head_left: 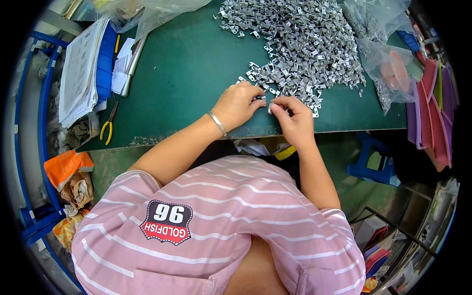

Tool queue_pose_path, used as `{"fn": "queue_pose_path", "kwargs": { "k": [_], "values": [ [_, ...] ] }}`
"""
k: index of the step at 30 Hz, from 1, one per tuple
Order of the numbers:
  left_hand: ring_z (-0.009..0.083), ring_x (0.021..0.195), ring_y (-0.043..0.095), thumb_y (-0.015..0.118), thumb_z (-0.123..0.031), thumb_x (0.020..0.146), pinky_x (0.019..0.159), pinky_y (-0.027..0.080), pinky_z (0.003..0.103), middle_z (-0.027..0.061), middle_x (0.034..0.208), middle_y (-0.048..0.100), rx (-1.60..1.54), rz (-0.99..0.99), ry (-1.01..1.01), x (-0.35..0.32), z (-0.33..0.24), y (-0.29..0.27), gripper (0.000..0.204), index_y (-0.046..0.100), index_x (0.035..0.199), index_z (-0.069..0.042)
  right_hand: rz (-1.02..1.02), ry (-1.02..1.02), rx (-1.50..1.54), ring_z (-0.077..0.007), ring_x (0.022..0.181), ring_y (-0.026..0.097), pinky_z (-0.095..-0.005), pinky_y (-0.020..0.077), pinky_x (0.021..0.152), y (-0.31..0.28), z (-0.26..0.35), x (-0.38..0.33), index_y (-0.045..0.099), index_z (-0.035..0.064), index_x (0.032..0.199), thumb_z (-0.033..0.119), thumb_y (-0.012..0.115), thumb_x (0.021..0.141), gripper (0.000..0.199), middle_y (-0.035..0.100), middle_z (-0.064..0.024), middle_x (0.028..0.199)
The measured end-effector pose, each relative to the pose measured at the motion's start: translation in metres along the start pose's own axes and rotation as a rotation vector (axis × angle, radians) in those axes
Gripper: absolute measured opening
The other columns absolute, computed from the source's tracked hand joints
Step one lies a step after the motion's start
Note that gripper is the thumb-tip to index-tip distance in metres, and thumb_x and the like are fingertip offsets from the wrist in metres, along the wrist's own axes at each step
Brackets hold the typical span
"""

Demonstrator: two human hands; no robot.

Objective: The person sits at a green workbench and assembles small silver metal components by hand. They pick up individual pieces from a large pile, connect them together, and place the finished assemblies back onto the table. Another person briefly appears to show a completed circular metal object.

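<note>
A wide heap of small bent metal brackets [314,49] covers the far right of the green table [191,64]. At its near edge, my left hand [238,104], with a silver bangle on the wrist, is closed in a pinch on a small metal bracket [262,98]. Just to the right, my right hand [296,119] pinches another small light metal piece [270,107] between thumb and forefinger. The two hands almost meet, with a narrow gap between the pieces. The exact shape of both pieces is mostly hidden by my fingers.
Yellow-handled pliers [107,129] lie by the table's left edge, near a blue bin [106,69] with papers [81,73]. Clear plastic bags [388,64] of metal parts stand at right, beside pink and purple sheets [432,108]. Below is a blue stool [371,160].
</note>
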State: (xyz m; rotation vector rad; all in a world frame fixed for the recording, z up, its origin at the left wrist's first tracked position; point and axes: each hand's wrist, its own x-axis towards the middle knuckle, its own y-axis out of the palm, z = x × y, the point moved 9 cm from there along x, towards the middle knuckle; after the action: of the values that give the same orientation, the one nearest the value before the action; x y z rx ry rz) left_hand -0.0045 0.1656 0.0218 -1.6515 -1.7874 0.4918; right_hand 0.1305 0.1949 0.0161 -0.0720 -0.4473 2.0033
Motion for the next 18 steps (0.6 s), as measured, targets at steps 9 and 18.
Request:
{"fn": "queue_pose_path", "kwargs": {
  "k": [9,18],
  "values": [
    [0.0250,0.072,0.059,0.066,-0.003,0.073,0.066,0.047,0.034,0.0097,0.076,0.059,-0.054,0.057,0.017,-0.001,-0.003,-0.002,0.026,0.065,0.099,-0.006,0.143,0.363,1.409,-0.0105,0.061,0.048,-0.0178,0.0342,0.044,-0.009,-0.026,-0.013,0.056,-0.0010,0.106,0.009,0.050,0.089,0.020,0.057,-0.0118,0.088],
    [0.0248,0.072,0.057,0.067,-0.004,0.073,0.067,0.047,0.033,0.0101,0.078,0.057,-0.004,0.029,0.011,-0.001,0.000,0.004,0.018,0.063,0.091,-0.004,-0.095,-0.055,-0.305,-0.0256,0.064,0.060,-0.0348,0.0486,0.058,-0.010,0.007,0.005,0.062,0.0011,0.079,0.009,0.068,0.076,0.011,0.061,-0.0123,0.074]
  ]
}}
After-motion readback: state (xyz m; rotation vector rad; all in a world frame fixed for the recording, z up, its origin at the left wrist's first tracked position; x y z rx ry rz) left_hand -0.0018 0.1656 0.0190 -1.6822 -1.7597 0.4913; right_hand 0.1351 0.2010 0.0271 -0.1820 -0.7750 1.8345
